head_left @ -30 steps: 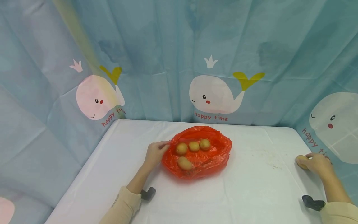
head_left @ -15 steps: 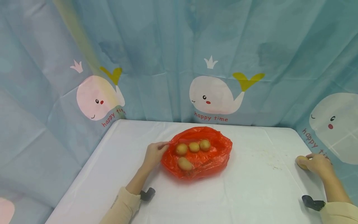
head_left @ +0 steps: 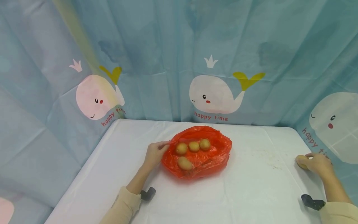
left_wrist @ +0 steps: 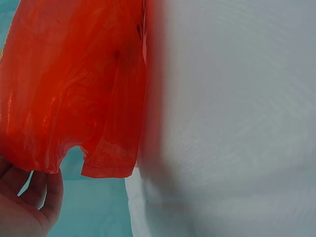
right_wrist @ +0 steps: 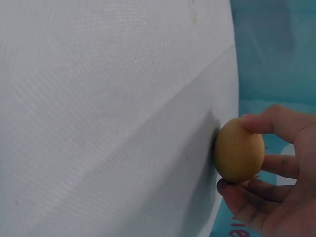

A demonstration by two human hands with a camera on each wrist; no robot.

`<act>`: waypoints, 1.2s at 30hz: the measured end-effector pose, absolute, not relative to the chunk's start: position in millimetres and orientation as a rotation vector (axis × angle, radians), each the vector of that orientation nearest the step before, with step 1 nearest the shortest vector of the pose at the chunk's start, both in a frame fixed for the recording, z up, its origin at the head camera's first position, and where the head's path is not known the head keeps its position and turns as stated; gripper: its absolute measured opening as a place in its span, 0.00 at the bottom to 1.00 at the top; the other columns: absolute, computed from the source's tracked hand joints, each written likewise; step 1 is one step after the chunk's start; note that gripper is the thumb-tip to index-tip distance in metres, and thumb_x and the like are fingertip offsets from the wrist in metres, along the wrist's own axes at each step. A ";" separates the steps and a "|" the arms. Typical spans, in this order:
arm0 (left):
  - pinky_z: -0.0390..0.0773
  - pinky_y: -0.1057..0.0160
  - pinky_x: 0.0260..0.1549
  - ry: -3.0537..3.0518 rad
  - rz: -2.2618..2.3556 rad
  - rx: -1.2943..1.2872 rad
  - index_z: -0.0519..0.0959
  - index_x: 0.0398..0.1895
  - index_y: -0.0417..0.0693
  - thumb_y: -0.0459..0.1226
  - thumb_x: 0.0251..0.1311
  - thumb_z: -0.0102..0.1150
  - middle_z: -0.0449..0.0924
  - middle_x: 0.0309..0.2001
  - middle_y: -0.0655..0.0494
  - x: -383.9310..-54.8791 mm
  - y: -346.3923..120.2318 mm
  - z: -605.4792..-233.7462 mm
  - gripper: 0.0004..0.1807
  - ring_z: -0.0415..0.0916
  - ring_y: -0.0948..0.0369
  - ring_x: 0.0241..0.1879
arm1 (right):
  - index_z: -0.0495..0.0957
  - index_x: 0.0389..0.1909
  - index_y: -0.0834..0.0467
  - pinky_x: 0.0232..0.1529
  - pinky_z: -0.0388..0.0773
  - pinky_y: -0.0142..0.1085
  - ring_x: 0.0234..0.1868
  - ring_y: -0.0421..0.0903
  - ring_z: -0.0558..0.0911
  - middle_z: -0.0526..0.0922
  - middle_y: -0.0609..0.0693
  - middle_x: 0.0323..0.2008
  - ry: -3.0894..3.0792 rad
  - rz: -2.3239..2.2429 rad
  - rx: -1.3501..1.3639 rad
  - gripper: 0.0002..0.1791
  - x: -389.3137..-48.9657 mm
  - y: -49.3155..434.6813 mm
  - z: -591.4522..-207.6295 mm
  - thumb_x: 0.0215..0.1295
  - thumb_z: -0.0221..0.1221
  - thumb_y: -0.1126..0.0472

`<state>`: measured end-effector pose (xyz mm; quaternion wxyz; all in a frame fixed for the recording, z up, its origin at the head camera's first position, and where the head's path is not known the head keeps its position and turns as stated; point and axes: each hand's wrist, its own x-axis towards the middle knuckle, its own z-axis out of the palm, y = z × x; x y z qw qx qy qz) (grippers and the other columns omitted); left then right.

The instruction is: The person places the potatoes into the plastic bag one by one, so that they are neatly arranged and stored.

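An open red plastic bag [head_left: 212, 155] lies in the middle of the white table [head_left: 251, 193] with several small potatoes [head_left: 193, 146] in it. My left hand [head_left: 154, 154] pinches the bag's left rim; in the left wrist view the red plastic bag [left_wrist: 74, 94] hangs above my left hand's fingers [left_wrist: 44, 200]. At the table's right edge my right hand [head_left: 317, 163] grips one more potato [head_left: 301, 161]. The right wrist view shows that potato [right_wrist: 238, 151] held between thumb and fingers, against the table.
A blue curtain with white whales [head_left: 213, 93] encloses the table at the back and on both sides. The white tablecloth [right_wrist: 98, 98] lies bare between the bag and my right hand.
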<state>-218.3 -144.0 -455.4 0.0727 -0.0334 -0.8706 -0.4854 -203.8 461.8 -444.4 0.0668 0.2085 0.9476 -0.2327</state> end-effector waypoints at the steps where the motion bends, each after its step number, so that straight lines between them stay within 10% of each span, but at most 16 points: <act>1: 0.82 0.54 0.53 -2.615 -1.457 -0.102 0.84 0.50 0.46 0.39 0.66 0.58 0.86 0.48 0.50 -218.3 -143.7 -454.9 0.14 0.82 0.52 0.53 | 0.59 0.60 0.79 0.52 0.66 0.72 0.54 0.80 0.60 0.57 0.84 0.55 2.861 -0.713 0.629 0.41 -203.3 461.4 -443.9 0.67 0.50 0.43; 36: 0.81 0.54 0.53 -2.623 -1.476 -0.084 0.84 0.51 0.47 0.40 0.66 0.58 0.86 0.49 0.50 -219.4 -145.0 -457.5 0.14 0.81 0.53 0.54 | 0.61 0.63 0.74 0.36 0.72 0.61 0.46 0.72 0.70 0.65 0.80 0.54 2.972 -0.789 0.452 0.40 -214.8 434.1 -412.2 0.68 0.51 0.42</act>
